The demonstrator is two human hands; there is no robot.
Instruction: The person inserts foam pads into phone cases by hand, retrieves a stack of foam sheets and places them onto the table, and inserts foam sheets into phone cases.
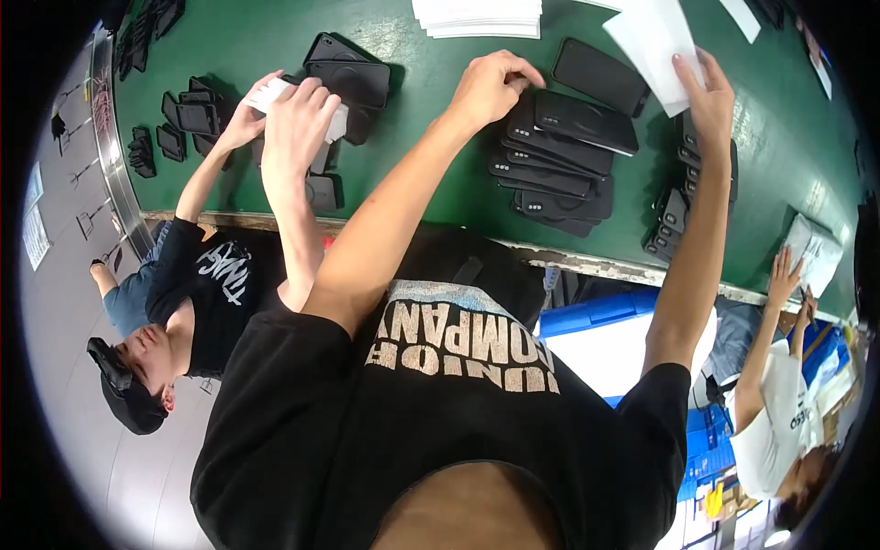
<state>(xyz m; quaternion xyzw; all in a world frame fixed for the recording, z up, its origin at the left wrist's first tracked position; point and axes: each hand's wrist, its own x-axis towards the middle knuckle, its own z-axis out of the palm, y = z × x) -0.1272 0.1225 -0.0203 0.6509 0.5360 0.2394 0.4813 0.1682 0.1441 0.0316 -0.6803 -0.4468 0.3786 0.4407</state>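
My right hand (711, 99) pinches white paper sheets (653, 46) between thumb and fingers, raised over the far side of the table. The sheets fan apart slightly. My left hand (495, 84) is curled above the table, with nothing visible in it. Its index fingertip is close to the pile of black phone cases (555, 179), stacked unevenly one on another. On top of this pile lies one case (587, 121) with a thin pale edge below it. Just beyond, a single black case (600, 75) lies flat, between my two hands.
More black cases (674, 213) stand in a row beneath my right forearm. A stack of white sheets (478, 16) is at the green table's (431, 64) far side. To the left a co-worker's hands (298, 115) hold something white above other black cases (353, 81). Another person works at right.
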